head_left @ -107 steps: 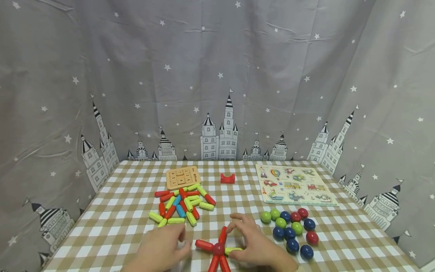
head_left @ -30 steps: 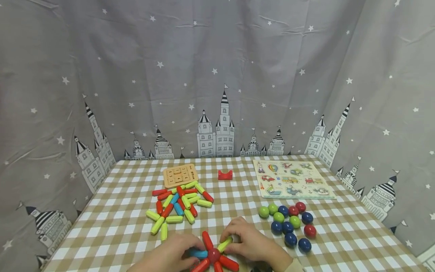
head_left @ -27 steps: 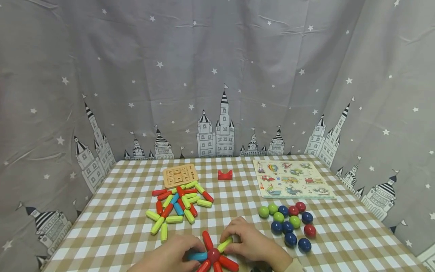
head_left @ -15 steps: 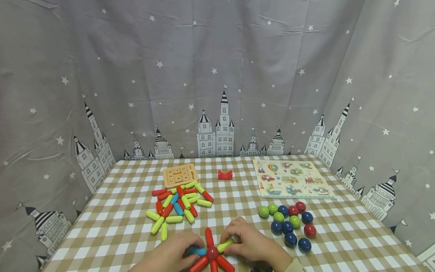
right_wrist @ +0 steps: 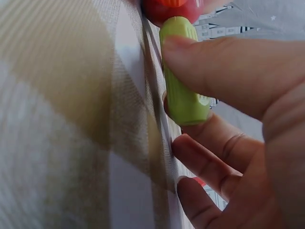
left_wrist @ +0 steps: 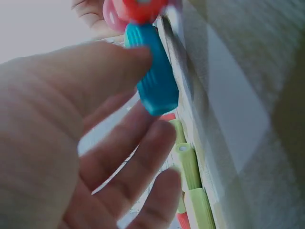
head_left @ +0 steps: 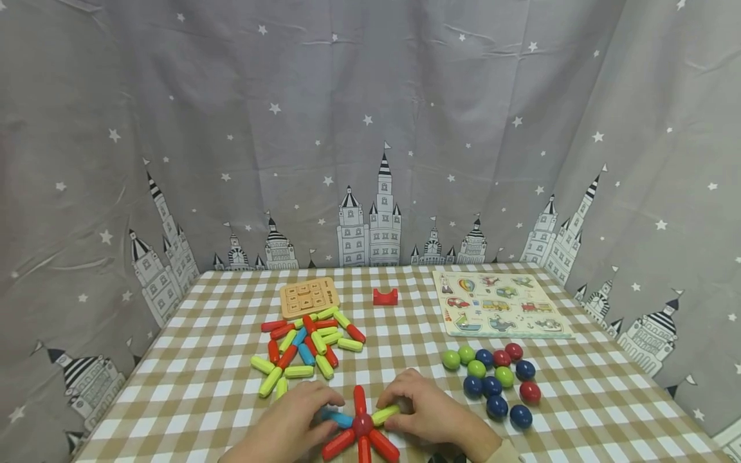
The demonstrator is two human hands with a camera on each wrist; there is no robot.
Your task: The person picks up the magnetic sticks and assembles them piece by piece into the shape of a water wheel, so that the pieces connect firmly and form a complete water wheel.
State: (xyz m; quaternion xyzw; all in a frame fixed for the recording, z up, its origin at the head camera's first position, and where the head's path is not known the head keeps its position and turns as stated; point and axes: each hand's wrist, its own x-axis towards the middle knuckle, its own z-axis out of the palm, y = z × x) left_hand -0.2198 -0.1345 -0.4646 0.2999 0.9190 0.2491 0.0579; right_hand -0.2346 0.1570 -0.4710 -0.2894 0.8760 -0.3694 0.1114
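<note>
A red ball (head_left: 363, 424) sits low at the centre of the head view, with several red sticks (head_left: 383, 445) reaching out from it like spokes. On its left side is a blue stick (head_left: 338, 418), pinched at its outer part by my left hand (head_left: 292, 417). The left wrist view shows the thumb laid along this ribbed blue stick (left_wrist: 159, 81), whose inner end meets the ball. My right hand (head_left: 433, 411) pinches a yellow-green stick (head_left: 384, 415) on the ball's right side. In the right wrist view, thumb and fingers hold that stick (right_wrist: 183, 102) close over the checked cloth.
Beyond my left hand lies a pile of red, yellow-green and blue sticks (head_left: 299, 372), near a wooden number puzzle (head_left: 309, 297). Loose green, blue and red balls (head_left: 492, 386) lie right of my right hand. Behind are a picture puzzle board (head_left: 502, 305) and a red notched block (head_left: 384, 297).
My left hand, holding nothing 3.6 seconds ago, now pinches a blue stick at the ball's left. The ball and its sticks have turned; my right hand stays on the yellow-green stick.
</note>
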